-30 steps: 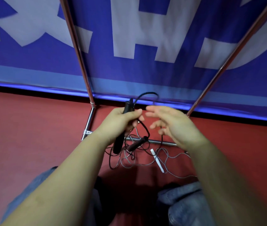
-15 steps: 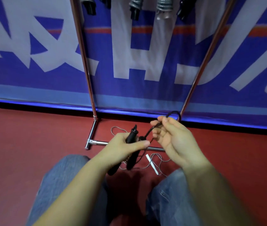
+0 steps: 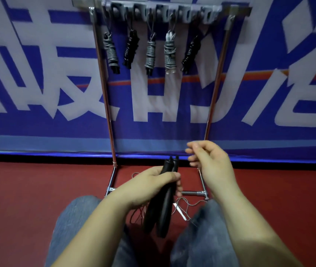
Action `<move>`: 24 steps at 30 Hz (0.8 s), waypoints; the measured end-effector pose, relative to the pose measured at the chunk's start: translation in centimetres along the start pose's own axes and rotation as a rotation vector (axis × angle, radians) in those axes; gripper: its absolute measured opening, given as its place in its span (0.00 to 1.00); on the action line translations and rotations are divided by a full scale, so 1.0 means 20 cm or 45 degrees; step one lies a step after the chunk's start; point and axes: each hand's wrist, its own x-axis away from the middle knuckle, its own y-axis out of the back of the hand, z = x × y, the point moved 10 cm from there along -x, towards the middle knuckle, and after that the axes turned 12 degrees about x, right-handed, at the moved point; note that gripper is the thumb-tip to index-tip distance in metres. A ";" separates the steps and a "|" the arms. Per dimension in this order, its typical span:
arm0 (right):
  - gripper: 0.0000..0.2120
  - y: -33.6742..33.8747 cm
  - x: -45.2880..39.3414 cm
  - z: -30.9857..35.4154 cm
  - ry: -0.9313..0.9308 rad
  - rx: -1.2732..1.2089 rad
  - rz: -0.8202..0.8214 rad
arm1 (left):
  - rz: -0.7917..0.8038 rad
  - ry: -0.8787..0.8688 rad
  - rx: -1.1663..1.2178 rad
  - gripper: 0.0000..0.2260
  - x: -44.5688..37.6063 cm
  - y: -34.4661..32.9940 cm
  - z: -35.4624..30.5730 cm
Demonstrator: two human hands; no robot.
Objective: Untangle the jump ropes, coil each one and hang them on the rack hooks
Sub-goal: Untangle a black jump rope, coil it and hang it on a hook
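Red floor, blue banner wall behind; the rack [image 3: 103,89] stands straight ahead of you. Your left hand [image 3: 149,186] is clenched around two black handles [image 3: 165,201], long axis running up and away toward the rack. Your right hand [image 3: 209,162], just beside their tips, is loosely curled; whether it pinches cord I cannot tell. Five coiled ropes [image 3: 169,53] hang high above the grip. A loose grey rope [image 3: 187,205] lies below it, likely to snag.

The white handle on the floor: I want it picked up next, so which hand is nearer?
Left. The left hand is just above-left of the white handle; the right hand is higher.
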 end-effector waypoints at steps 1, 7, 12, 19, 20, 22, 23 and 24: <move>0.09 0.00 0.02 0.06 0.072 0.051 0.030 | 0.069 0.001 0.070 0.07 0.03 -0.05 -0.03; 0.15 -0.16 0.20 0.17 0.023 -0.058 0.532 | 0.323 0.025 0.331 0.06 0.21 -0.24 -0.16; 0.14 -0.08 0.22 0.33 0.225 0.082 0.339 | 0.272 0.050 0.204 0.07 0.29 -0.21 -0.25; 0.13 0.20 0.18 0.39 0.280 0.085 -0.031 | 0.221 0.045 0.152 0.18 0.35 -0.18 -0.15; 0.13 0.21 0.19 0.39 0.282 0.101 -0.032 | 0.211 0.033 0.166 0.19 0.35 -0.19 -0.15; 0.12 0.24 0.20 0.40 0.296 0.127 -0.054 | 0.181 -0.009 0.203 0.19 0.34 -0.21 -0.15; 0.12 0.26 0.20 0.41 0.306 0.137 -0.072 | 0.152 -0.037 0.222 0.19 0.33 -0.21 -0.15; 0.12 0.27 0.21 0.41 0.314 0.141 -0.086 | 0.118 -0.070 0.229 0.19 0.32 -0.21 -0.16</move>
